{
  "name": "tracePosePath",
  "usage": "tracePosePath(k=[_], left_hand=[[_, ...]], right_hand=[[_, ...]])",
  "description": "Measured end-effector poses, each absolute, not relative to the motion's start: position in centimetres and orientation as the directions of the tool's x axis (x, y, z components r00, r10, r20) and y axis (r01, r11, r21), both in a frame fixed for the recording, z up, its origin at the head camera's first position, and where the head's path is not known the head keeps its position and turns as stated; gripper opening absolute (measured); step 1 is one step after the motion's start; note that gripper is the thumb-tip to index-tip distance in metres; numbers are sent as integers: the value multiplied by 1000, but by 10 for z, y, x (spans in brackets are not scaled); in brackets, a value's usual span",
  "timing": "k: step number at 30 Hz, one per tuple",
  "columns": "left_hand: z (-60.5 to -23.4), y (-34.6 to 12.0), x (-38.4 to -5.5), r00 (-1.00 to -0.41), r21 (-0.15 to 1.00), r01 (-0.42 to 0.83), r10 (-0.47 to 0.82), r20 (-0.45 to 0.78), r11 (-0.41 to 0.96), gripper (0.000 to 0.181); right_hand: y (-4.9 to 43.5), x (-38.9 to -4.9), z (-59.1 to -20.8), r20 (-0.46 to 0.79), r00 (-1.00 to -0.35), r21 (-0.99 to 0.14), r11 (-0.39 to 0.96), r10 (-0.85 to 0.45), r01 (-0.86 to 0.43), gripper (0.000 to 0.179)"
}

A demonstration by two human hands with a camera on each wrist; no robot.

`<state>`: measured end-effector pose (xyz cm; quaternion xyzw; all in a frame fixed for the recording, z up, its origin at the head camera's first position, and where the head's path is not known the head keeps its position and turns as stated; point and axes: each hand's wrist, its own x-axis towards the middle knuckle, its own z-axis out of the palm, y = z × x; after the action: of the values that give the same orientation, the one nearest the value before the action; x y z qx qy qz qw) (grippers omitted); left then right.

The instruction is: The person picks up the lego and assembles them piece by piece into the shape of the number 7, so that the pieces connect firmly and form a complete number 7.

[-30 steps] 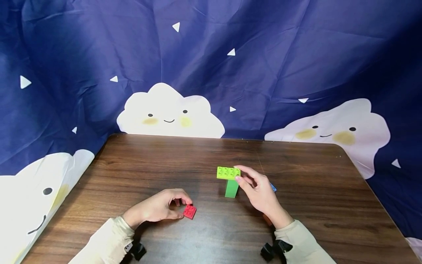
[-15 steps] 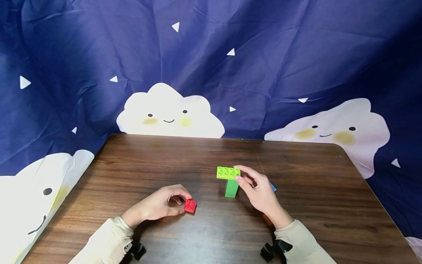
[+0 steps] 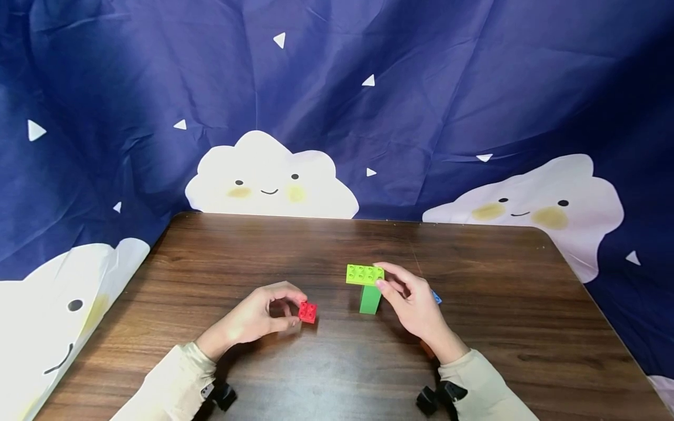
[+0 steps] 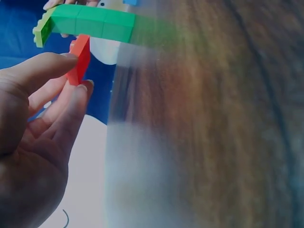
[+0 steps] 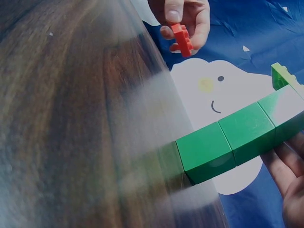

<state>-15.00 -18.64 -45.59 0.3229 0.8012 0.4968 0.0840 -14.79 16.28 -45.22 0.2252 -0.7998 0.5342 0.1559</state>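
Between thumb and fingertips, my left hand [image 3: 259,314] pinches a thin red building brick [image 3: 308,311] with its studs up. In the left wrist view the red brick [image 4: 81,61] is held clear of the tabletop. To its right stands a tower of stacked green bricks [image 3: 370,300], topped by a flat lime green brick [image 3: 363,273] that sticks out to the left. My right hand [image 3: 418,307] holds the right end of that lime brick by thumb and fingers. The right wrist view shows the green bricks [image 5: 228,145] upright on the table.
A blue brick [image 3: 436,297] lies behind my right hand, mostly hidden. An orange-brown piece [image 3: 427,349] shows partly beside the right wrist. The wooden table [image 3: 253,245] ends at a dark blue curtain [image 3: 400,105] printed with clouds.
My left hand has lifted the red brick off the table and moved it up and slightly to the right, turning its studs upright. My right hand stays on the lime brick.
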Motion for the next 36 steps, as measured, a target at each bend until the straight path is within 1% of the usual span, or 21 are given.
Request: tracePosePath(k=[7, 16, 21, 27, 36], left_hand=[[-455, -184, -153, -793, 859, 437, 565, 228, 266, 38], [-449, -180, -154, -817, 871, 408, 535, 215, 273, 37], [-446, -176, -156, -825, 880, 405, 514, 235, 248, 37], [-446, -172, -158, -827, 883, 417, 491, 272, 214, 37], [-442, -166, -164, -831, 891, 416, 473, 292, 181, 37]], right_hand=[[162, -148, -451, 486, -854, -786, 334, -189, -521, 31], [161, -148, -452, 482, -855, -792, 323, -190, -519, 31], [161, -148, -453, 486, -853, -792, 316, -191, -522, 31], [162, -148, -453, 491, -850, -790, 313, -192, -527, 32], [162, -148, -453, 496, -847, -788, 309, -192, -532, 32]])
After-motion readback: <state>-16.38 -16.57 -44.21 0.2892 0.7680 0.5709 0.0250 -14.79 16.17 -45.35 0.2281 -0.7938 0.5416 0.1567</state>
